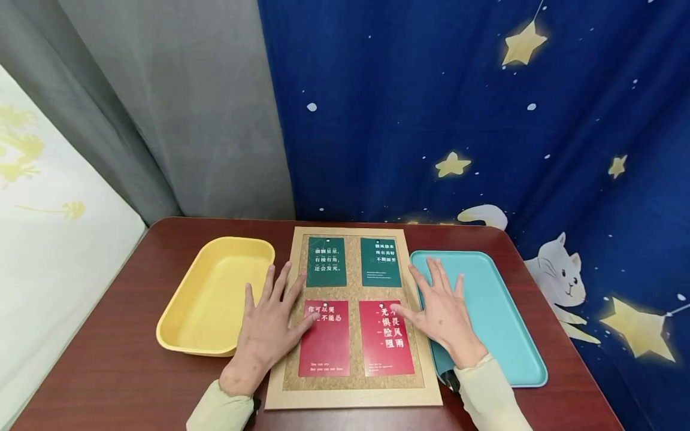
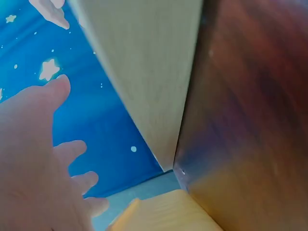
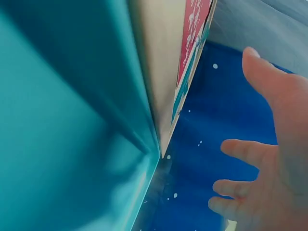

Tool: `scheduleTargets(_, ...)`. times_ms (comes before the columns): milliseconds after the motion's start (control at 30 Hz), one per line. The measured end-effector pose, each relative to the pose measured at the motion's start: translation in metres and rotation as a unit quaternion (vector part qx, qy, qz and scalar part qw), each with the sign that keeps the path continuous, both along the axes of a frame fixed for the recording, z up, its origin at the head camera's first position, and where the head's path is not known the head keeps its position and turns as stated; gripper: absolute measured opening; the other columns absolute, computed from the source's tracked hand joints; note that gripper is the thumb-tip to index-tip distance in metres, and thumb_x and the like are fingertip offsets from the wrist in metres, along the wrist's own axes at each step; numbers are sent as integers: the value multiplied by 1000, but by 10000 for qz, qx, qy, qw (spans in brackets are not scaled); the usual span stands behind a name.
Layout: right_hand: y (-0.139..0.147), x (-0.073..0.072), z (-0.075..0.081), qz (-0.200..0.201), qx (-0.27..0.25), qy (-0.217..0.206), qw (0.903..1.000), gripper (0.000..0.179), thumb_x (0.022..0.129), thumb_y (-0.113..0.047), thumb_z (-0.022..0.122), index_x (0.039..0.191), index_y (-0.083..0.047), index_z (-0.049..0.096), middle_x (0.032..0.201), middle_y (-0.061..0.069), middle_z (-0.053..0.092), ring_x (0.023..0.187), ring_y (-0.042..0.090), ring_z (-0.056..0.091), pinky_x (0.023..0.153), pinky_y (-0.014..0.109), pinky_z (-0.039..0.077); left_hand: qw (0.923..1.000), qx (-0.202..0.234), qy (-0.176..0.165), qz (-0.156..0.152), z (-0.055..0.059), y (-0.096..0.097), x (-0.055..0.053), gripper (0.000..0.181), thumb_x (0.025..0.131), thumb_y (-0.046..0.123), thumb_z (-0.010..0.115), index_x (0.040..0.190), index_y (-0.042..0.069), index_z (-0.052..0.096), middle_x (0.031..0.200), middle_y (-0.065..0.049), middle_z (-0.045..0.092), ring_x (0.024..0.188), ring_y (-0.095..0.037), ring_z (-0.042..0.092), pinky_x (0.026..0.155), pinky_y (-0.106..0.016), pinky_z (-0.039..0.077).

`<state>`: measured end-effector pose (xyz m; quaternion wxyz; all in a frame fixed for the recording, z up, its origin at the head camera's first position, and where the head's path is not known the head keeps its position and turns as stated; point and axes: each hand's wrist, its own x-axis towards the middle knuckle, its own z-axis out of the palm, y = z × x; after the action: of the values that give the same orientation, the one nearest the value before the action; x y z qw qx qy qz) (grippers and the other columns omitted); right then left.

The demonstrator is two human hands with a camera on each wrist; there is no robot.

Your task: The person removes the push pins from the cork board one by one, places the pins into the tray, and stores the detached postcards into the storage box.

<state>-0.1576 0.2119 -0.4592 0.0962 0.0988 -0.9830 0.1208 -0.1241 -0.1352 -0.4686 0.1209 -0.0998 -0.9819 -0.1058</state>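
Note:
A cork board (image 1: 354,335) in a pale wooden frame lies on the table. Two green cards (image 1: 326,276) (image 1: 380,272) are pinned along its far half, two red cards (image 1: 324,347) (image 1: 385,353) along its near half. Over the board's left edge my left hand (image 1: 269,323) is spread, its thumb overlapping the left red card in the head view. My right hand (image 1: 444,314) spreads over the right edge and the blue tray, thumb across the right red card's top. Both wrist views show the fingers extended, with nothing held.
To the left stands a yellow basin (image 1: 215,293); a flat blue tray (image 1: 498,335) lies to the right, close beside the board. The dark red-brown table (image 1: 124,335) ends at a grey curtain (image 1: 215,120) and a blue star-patterned curtain (image 1: 377,120) behind.

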Motion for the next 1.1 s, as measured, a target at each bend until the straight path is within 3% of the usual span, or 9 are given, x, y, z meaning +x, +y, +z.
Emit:
scheduleTargets(333,-8,3,4,180,-479,-114,9986,64,91,-52,77,138,-10,66,152,18,55,143,38,48,120,63,34,9978,518,368,-173,2,4,1,76,92,49,73,156,15,48,168,-13,36,158,-35,31,120,-65,35)
scheduleTargets(667,-18,1,8,562,-815,-215,9949,42,94,-39,77,123,-10,75,126,6,67,121,28,59,104,50,45,9870,1145,898,-689,6,8,4,48,91,29,80,133,8,69,141,-11,60,132,-28,55,102,-48,54)
scheduleTargets(900,-26,0,10,581,-862,-415,9937,37,93,-37,79,119,-11,76,119,1,69,107,21,59,95,44,47,9901,1106,596,-623,4,9,5,32,90,26,81,117,9,76,110,-2,66,96,-16,58,79,-34,58)
scheduleTargets(1100,-35,2,7,718,-991,-680,9902,35,92,-33,80,119,-11,76,115,1,70,108,20,60,99,45,49,9935,1007,111,-512,1,10,12,37,87,30,85,118,13,75,97,3,59,81,-9,52,66,-29,55)
